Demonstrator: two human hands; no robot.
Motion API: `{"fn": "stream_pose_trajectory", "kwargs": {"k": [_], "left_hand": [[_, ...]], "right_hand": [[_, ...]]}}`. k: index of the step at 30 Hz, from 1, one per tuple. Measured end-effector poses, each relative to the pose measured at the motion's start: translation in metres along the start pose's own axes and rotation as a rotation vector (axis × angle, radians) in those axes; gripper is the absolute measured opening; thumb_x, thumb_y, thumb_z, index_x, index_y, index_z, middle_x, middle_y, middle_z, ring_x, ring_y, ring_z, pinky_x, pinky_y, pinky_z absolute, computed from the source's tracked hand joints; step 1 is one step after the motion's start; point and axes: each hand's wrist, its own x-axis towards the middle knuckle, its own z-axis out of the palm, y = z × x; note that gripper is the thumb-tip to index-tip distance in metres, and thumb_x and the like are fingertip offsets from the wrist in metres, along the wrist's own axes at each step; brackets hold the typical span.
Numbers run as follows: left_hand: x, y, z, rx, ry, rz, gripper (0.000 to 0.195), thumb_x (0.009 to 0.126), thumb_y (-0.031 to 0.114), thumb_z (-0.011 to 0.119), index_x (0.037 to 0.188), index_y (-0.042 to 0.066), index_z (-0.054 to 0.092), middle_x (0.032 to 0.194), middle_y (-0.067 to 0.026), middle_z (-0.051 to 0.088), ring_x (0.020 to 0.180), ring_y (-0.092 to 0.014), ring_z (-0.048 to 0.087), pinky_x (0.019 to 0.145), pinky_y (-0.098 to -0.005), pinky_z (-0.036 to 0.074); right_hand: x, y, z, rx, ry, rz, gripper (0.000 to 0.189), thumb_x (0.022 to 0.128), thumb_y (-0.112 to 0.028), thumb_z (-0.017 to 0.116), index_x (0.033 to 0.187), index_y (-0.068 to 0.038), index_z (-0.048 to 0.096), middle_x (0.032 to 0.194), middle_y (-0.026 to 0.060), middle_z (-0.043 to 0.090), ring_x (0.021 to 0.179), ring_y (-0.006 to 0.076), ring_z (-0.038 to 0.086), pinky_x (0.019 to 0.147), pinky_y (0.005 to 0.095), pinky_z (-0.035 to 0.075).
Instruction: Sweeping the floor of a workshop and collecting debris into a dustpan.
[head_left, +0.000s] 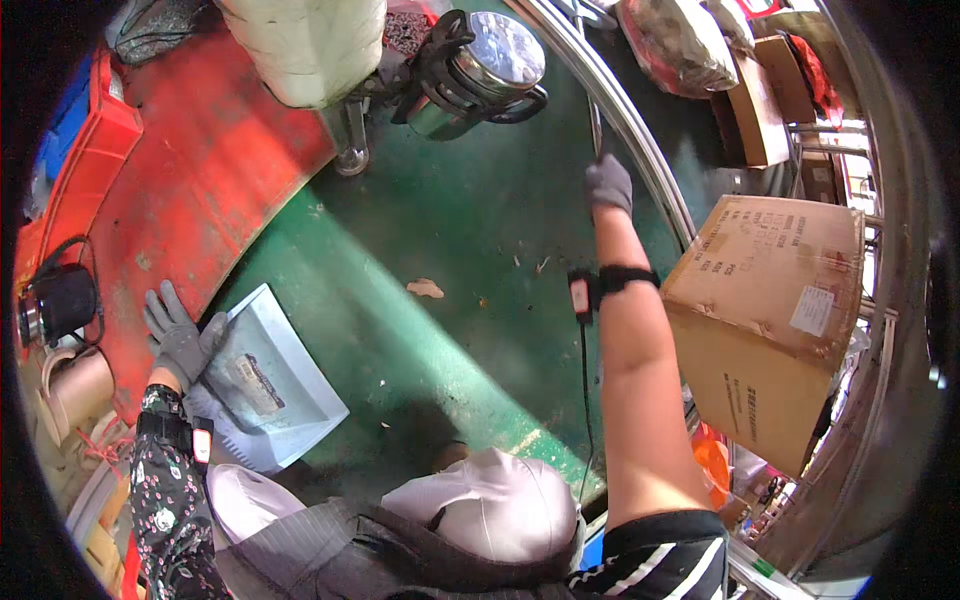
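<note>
My left hand (180, 334), in a grey glove, has its fingers apart over the edge of a red board (217, 180). Beside and partly beneath it lies a light-blue plastic dustpan (292, 382) with a label; its handle end is hidden. Far forward on the right, my gloved right hand (610, 184) is closed around a thin metal rod (597, 127). What lies at the rod's ends cannot be made out. Between the hands, a brown scrap (425, 288) and small bits of litter (541, 265) lie on the green floor (390, 217).
A steel pot (450, 105) with black handles stands ahead, near a white wrapped bundle (307, 45). A metal rail (637, 120) curves past my right arm, beside a large cardboard box (765, 300). At left are a metallic jug (86, 382) and an orange bin (97, 150).
</note>
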Motion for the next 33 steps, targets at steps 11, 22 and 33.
{"fn": "stream_pose_trajectory", "kwargs": {"k": [11,22,33], "left_hand": [[0.006,-0.003,0.009,0.037,-0.01,-0.034,0.107,0.069,0.071,0.046,0.136,0.008,-0.01,0.14,-0.0258,-0.005,0.127,-0.047,0.0,0.096,-0.062,0.015],[0.01,-0.004,0.017,-0.01,0.003,-0.023,0.109,0.066,0.076,0.04,0.136,0.007,-0.009,0.139,-0.0283,-0.005,0.127,-0.047,-0.003,0.103,-0.0524,0.008],[0.04,-0.017,0.055,0.187,0.188,0.063,0.104,0.066,0.077,0.038,0.138,0.01,0.004,0.14,-0.0235,0.007,0.127,-0.044,0.008,0.099,-0.0557,0.016]], "right_hand": [[-0.349,0.116,0.0,0.306,-0.05,-0.013,0.049,0.089,-0.027,0.039,0.134,-0.014,0.024,0.094,0.0264,0.056,0.083,0.0428,0.054,0.067,0.0438,0.044],[-0.64,0.142,-0.112,0.61,-0.661,0.868,0.037,0.085,-0.031,0.048,0.106,0.0,0.05,0.072,0.0121,0.055,0.064,0.0192,0.054,0.057,0.0329,0.041],[-0.525,0.143,-0.041,0.608,-0.378,0.842,0.043,0.079,-0.039,0.056,0.091,0.002,0.059,0.055,0.0037,0.048,0.052,0.0138,0.046,0.049,0.0312,0.036]]}}
